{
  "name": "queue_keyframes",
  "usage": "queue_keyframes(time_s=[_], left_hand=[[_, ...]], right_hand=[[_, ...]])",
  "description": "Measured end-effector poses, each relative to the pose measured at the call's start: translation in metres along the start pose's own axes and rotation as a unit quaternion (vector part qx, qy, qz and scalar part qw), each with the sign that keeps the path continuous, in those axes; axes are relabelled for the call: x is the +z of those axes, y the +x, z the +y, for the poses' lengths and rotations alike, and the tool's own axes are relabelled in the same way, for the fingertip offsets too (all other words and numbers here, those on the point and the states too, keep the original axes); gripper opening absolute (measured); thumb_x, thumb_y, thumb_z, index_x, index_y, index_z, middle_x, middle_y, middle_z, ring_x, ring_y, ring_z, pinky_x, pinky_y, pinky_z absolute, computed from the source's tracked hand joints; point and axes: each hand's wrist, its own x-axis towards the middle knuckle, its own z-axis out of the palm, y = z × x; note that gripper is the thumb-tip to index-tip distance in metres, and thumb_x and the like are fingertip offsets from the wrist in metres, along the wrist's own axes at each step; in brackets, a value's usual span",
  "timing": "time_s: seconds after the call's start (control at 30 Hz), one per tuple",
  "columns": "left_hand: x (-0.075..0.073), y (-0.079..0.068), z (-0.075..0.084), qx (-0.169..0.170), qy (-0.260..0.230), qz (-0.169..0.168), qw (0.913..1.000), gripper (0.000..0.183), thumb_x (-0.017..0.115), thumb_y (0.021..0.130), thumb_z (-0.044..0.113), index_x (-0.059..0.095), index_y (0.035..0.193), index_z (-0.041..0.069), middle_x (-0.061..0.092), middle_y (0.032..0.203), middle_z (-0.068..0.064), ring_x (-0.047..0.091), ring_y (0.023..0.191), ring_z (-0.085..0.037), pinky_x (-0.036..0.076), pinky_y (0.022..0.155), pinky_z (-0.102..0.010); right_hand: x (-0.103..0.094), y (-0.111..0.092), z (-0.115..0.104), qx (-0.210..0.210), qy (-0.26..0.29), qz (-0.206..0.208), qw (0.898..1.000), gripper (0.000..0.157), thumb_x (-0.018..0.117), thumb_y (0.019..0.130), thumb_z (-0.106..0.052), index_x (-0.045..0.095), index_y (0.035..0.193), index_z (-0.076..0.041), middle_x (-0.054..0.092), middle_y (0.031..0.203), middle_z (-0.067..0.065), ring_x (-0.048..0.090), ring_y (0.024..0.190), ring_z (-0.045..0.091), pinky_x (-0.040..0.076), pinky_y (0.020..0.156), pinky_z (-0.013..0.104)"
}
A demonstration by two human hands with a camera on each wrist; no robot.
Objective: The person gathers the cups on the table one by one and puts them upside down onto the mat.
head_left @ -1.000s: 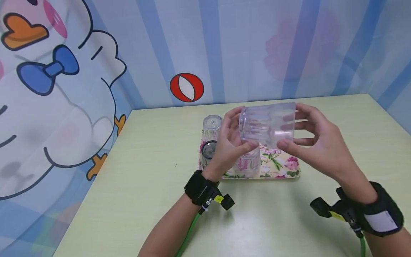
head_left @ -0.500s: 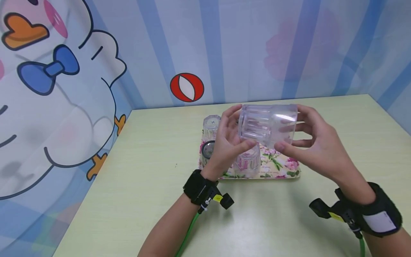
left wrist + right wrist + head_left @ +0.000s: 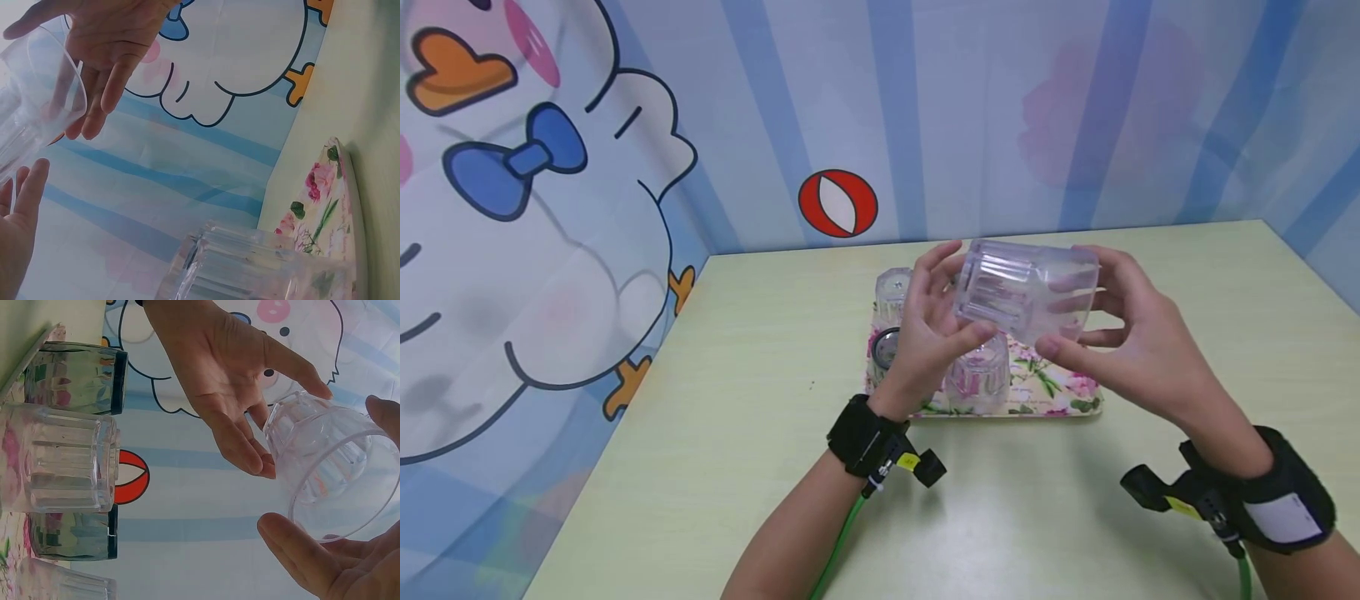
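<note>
A clear, fluted tumbler [image 3: 1026, 287] lies on its side in the air, base to the left and rim to the right. My left hand [image 3: 928, 337] holds the base end, thumb below and fingers behind. At the rim end my right hand [image 3: 1138, 337] grips it between thumb and fingers. The right wrist view looks into the mouth of this tumbler [image 3: 331, 469], with nothing inside. Under the hands is a floral tray [image 3: 1056, 392] bearing a clear upturned tumbler [image 3: 977, 375], another clear one [image 3: 893, 292] behind, and a dark-tinted glass [image 3: 885, 348] partly hidden by my left hand.
In the right wrist view, two dark-tinted glasses, one of them the upper glass [image 3: 75, 378], stand among clear ones on the tray. The pale table [image 3: 760, 350] reaches back to a cartoon-printed backdrop [image 3: 970, 125]. Green cables [image 3: 838, 546] trail from the wrist cameras.
The held tumbler has turned a little, its base end rising and its rim end dipping. My right hand has shifted slightly left; the tray and its glasses stay put.
</note>
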Motion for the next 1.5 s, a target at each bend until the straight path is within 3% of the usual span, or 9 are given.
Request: queue_keyframes(time_s=[0.3, 0.6, 0.83, 1.13, 1.2, 1.3, 1.4, 1.5], left_hand=[[0.0, -0.0006, 0.001, 0.011, 0.008, 0.002, 0.9999, 0.11, 0.081, 0.064, 0.057, 0.023, 0.147, 0.012, 0.042, 0.134, 0.004, 0.049, 0.124, -0.011, 0.052, 0.098, -0.024], [0.0003, -0.0004, 0.0022, 0.019, -0.001, -0.002, 0.9998, 0.112, 0.081, 0.066, 0.055, 0.02, 0.147, 0.008, 0.043, 0.13, 0.007, 0.049, 0.123, -0.01, 0.053, 0.096, -0.019], [-0.0009, -0.0003, 0.0017, 0.025, -0.007, -0.003, 0.9997, 0.107, 0.081, 0.066, 0.054, 0.023, 0.146, 0.012, 0.043, 0.13, 0.007, 0.048, 0.123, -0.01, 0.053, 0.096, -0.02], [-0.0004, -0.0006, 0.0031, 0.023, -0.002, 0.004, 0.9997, 0.112, 0.081, 0.065, 0.057, 0.021, 0.146, 0.008, 0.042, 0.129, 0.007, 0.048, 0.122, -0.01, 0.053, 0.095, -0.018], [-0.0004, -0.0007, 0.003, 0.021, -0.003, 0.006, 0.9998, 0.111, 0.081, 0.064, 0.057, 0.022, 0.146, 0.01, 0.042, 0.129, 0.007, 0.048, 0.122, -0.01, 0.053, 0.095, -0.018], [-0.0006, -0.0008, 0.0025, 0.022, -0.004, 0.007, 0.9997, 0.111, 0.081, 0.064, 0.057, 0.023, 0.145, 0.01, 0.042, 0.129, 0.007, 0.048, 0.121, -0.01, 0.053, 0.095, -0.018], [-0.0003, -0.0008, 0.0014, 0.023, -0.006, 0.008, 0.9997, 0.111, 0.081, 0.064, 0.057, 0.023, 0.145, 0.01, 0.042, 0.129, 0.007, 0.049, 0.12, -0.01, 0.053, 0.094, -0.018], [0.0001, -0.0013, 0.0004, 0.021, -0.007, 0.007, 0.9997, 0.109, 0.082, 0.064, 0.056, 0.024, 0.144, 0.01, 0.042, 0.13, 0.007, 0.049, 0.119, -0.01, 0.054, 0.093, -0.019]], right_hand=[[0.0016, -0.0003, 0.0002, 0.0, -0.001, -0.006, 1.0, 0.086, 0.08, 0.077, -0.016, 0.03, 0.146, -0.025, 0.054, 0.131, 0.007, 0.057, 0.1, -0.01, 0.054, 0.072, 0.007], [0.0022, -0.0001, 0.0, 0.01, -0.009, -0.015, 1.0, 0.087, 0.08, 0.077, -0.019, 0.028, 0.147, -0.025, 0.055, 0.131, 0.008, 0.06, 0.114, 0.028, 0.052, 0.072, 0.006], [0.003, 0.0001, 0.0003, 0.012, -0.005, -0.022, 1.0, 0.087, 0.08, 0.076, -0.019, 0.029, 0.147, -0.025, 0.055, 0.129, 0.008, 0.058, 0.117, 0.031, 0.053, 0.072, 0.007], [0.004, 0.0, 0.0019, 0.001, -0.012, -0.029, 1.0, 0.086, 0.079, 0.078, -0.022, 0.029, 0.147, -0.025, 0.055, 0.128, 0.01, 0.058, 0.117, 0.034, 0.052, 0.074, 0.006], [0.0038, 0.0001, 0.0025, -0.004, -0.017, -0.03, 0.999, 0.086, 0.079, 0.078, -0.023, 0.028, 0.148, -0.024, 0.054, 0.129, 0.012, 0.057, 0.117, 0.036, 0.056, 0.076, 0.012], [0.0037, 0.0001, 0.0022, 0.001, -0.019, -0.031, 0.999, 0.086, 0.079, 0.078, -0.023, 0.029, 0.147, -0.025, 0.055, 0.129, 0.011, 0.057, 0.118, 0.035, 0.061, 0.081, 0.03], [0.0027, 0.0004, 0.0012, 0.007, -0.026, -0.032, 0.999, 0.087, 0.08, 0.077, -0.024, 0.028, 0.147, -0.024, 0.055, 0.13, 0.01, 0.057, 0.119, 0.035, 0.057, 0.087, 0.049], [0.0002, 0.0005, 0.0, 0.017, -0.04, -0.035, 0.998, 0.09, 0.08, 0.077, -0.025, 0.026, 0.149, -0.024, 0.052, 0.135, 0.012, 0.055, 0.122, 0.036, 0.053, 0.092, 0.054]])
